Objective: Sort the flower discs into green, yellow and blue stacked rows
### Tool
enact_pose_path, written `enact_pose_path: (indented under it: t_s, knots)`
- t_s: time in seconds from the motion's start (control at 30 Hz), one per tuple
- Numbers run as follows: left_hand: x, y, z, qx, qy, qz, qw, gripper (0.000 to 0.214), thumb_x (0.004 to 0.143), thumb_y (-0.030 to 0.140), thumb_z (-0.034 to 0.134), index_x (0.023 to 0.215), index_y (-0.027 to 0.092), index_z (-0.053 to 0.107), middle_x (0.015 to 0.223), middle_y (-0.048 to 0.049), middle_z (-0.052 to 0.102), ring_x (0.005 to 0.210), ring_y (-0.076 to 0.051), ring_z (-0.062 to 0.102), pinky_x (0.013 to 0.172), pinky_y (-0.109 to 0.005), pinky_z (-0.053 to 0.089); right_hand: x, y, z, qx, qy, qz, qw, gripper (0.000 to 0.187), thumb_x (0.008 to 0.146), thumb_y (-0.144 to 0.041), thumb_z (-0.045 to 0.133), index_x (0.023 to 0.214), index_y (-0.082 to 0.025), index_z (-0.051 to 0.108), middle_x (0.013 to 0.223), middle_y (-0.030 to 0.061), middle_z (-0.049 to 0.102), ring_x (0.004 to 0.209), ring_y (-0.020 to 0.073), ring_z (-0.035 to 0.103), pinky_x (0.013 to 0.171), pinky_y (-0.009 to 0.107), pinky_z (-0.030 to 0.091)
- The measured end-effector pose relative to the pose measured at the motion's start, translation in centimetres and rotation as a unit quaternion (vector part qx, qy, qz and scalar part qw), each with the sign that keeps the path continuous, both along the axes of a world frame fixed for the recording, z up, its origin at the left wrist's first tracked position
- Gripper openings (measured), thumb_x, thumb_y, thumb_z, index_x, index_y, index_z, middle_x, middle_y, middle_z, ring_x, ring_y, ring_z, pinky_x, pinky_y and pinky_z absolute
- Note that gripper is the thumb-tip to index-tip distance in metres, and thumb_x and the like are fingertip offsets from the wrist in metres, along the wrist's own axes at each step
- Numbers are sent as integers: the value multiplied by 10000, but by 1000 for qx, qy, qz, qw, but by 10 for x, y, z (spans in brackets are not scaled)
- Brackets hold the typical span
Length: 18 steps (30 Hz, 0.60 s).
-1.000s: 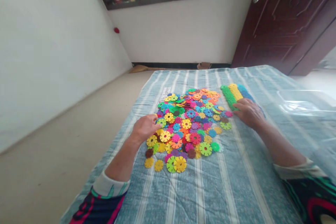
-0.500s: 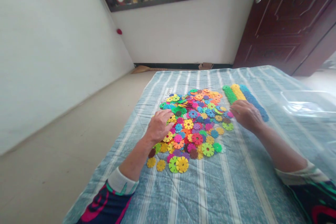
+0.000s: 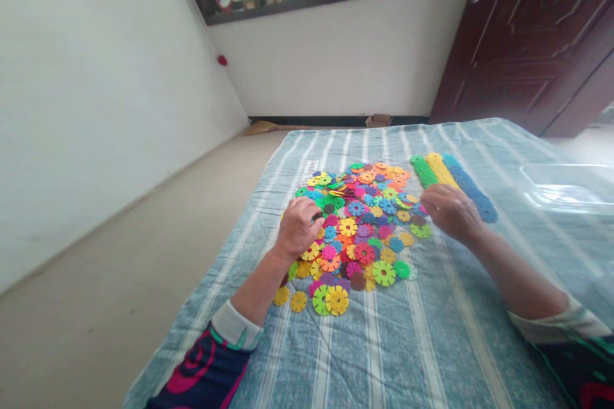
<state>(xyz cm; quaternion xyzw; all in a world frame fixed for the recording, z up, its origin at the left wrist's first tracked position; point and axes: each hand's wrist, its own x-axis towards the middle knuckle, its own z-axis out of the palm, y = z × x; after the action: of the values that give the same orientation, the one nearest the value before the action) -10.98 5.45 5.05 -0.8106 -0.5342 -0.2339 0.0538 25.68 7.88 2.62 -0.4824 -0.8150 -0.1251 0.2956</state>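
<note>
1. Flower-shaped discs (image 3: 364,230) in many colours lie in a loose, overlapping spread on the striped cloth (image 3: 407,345), in the middle of my head view and between the two hands. I judge that lying so flat keeps most faces showing, so colours can be told apart from where I watch.

2. Past the spread's right side I have a green row (image 3: 423,172), a yellow row (image 3: 441,169) and a blue row (image 3: 467,188), side by side. The neat lay seems meant to keep each colour separate, within the right hand's reach. The transparent box (image 3: 566,167) sits farther right, apart from them, probably leaving the hands room.

3. The left hand (image 3: 298,227) is over the spread's left part, back upward, fingers curled and thumb towards the right. It is narrow rather than wide; I cannot tell whether it grips a disc.

4. The right hand (image 3: 451,209) is palm down, partly covering the near ends of the green and yellow rows in my view. Its fingertips are drawn together beside a magenta disc (image 3: 423,209); whether they pinch anything, I cannot tell.

5. Both forearms slant inwards from the lower corners, the right one lying flatter across my view.
</note>
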Motion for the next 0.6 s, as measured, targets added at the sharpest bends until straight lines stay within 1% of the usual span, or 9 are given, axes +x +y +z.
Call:
enact_pose_path:
  t_s: [0.07, 0.17, 0.23, 0.3, 0.43, 0.5, 0.6]
  knots:
    - [4, 6, -7, 6, -5, 17, 1000, 166, 796, 278, 664, 922, 176, 702, 1188, -131, 645, 1225, -332, 514, 1063, -510, 420, -2, -1, 1, -4, 3, 6, 1000, 341, 956, -217, 436, 718, -196, 679, 864, 93, 688, 864, 207, 602, 783, 303, 444]
    - [7, 12, -15, -21, -9, 43, 999, 250, 793, 315, 668, 1001, 181, 698, 1308, -140, 579, 1301, -369, 449, 1080, -562, 396, -3, -2, 3, -1, 7, 13, 1000, 327, 948, -208, 448, 725, -198, 687, 865, 92, 694, 860, 208, 605, 781, 308, 448]
    - [7, 14, -18, -41, -17, 46, 998, 298, 788, 323, 671, 1054, 190, 690, 1333, -135, 566, 1309, -369, 447, 1094, -575, 380, -4, -2, 4, 3, 8, 13, 1000, 328, 945, -206, 452, 720, -198, 691, 855, 91, 691, 848, 207, 604, 775, 307, 449]
    - [5, 16, -20, -55, -30, 44, 997, 328, 771, 329, 683, 1066, 185, 686, 1345, -140, 559, 1311, -370, 449, 1110, -578, 362, -6, -3, 4, 3, 9, 10, 1000, 335, 942, -205, 454, 708, -201, 692, 837, 87, 687, 832, 204, 599, 765, 307, 449]
    - [2, 18, -20, -62, -57, 21, 996, 272, 713, 287, 710, 966, 192, 684, 1337, -127, 572, 1307, -364, 461, 1105, -565, 380, -8, -4, 5, 4, 16, 11, 1000, 330, 934, -201, 460, 699, -206, 692, 816, 80, 682, 815, 200, 591, 750, 303, 444]
    - [3, 19, -21, -60, -62, 14, 996, 270, 690, 261, 715, 952, 203, 679, 1337, -115, 577, 1309, -366, 463, 1097, -567, 390, -9, -4, 5, 5, 18, 17, 1000, 322, 934, -205, 464, 703, -204, 687, 821, 79, 683, 817, 200, 592, 746, 302, 440]
    - [5, 18, -22, -59, -59, 29, 996, 357, 694, 279, 715, 1038, 189, 680, 1362, -137, 560, 1329, -385, 443, 1105, -573, 378, -9, -4, 5, 7, 13, 26, 1000, 319, 940, -207, 465, 699, -199, 673, 833, 81, 684, 822, 200, 594, 747, 301, 436]
